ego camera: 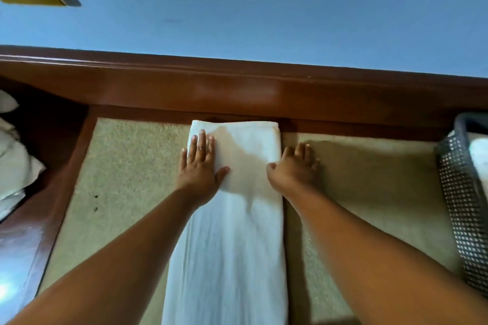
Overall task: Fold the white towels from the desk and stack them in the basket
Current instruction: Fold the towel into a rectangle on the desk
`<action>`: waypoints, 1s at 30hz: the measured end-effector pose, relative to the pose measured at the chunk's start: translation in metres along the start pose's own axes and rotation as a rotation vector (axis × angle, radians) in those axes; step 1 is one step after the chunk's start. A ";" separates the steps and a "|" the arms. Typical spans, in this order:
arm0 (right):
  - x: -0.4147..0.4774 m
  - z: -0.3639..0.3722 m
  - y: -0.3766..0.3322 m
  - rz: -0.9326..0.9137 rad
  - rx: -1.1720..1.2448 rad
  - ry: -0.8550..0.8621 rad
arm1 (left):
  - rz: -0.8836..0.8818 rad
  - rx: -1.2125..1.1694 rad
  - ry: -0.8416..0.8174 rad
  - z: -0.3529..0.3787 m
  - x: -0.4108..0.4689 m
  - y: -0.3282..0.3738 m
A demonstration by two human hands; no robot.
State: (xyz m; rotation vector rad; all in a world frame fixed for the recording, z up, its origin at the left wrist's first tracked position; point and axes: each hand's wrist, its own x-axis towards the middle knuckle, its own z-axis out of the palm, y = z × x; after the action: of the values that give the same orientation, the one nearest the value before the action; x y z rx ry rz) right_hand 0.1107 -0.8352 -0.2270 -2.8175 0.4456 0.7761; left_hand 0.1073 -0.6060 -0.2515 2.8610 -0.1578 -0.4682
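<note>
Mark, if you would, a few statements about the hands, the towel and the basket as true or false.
1. The left hand lies flat on the white towel. True.
2. The right hand grips the basket. False: it rests at the towel's right edge, apart from the basket.
3. The towel lies as a long narrow strip on the desk. True.
4. The basket stands to the left of the towel. False: it stands to the right, at the edge of the view.
</note>
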 end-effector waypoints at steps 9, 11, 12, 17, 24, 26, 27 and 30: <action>-0.174 0.051 0.083 -0.238 -0.026 -0.088 | -0.135 -0.106 -0.231 0.031 -0.232 -0.013; -0.205 0.068 0.091 -0.249 -0.015 -0.064 | -0.153 -0.161 -0.217 0.036 -0.272 -0.024; -0.219 0.076 0.094 -0.249 0.002 -0.041 | -0.163 -0.199 -0.183 0.038 -0.287 -0.029; -0.279 0.116 0.110 -0.158 0.112 -0.166 | -0.280 -0.375 -0.118 0.054 -0.337 -0.040; -0.330 0.175 0.123 0.372 0.607 -0.524 | -0.805 -0.895 0.189 0.103 -0.375 -0.011; -0.332 0.187 0.117 0.446 0.864 -0.580 | -0.836 -1.098 0.155 0.119 -0.379 -0.005; -0.333 0.190 0.113 0.452 0.968 -0.578 | -0.821 -1.176 0.155 0.121 -0.379 -0.003; -0.344 0.216 0.103 0.398 1.132 -0.450 | -0.873 -1.216 0.097 0.136 -0.383 -0.011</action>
State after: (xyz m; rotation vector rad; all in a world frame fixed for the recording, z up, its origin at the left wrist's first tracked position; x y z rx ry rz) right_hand -0.3063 -0.7952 -0.2397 -1.4841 0.9788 0.8173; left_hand -0.2973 -0.5695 -0.2641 1.5951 1.0397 -0.3548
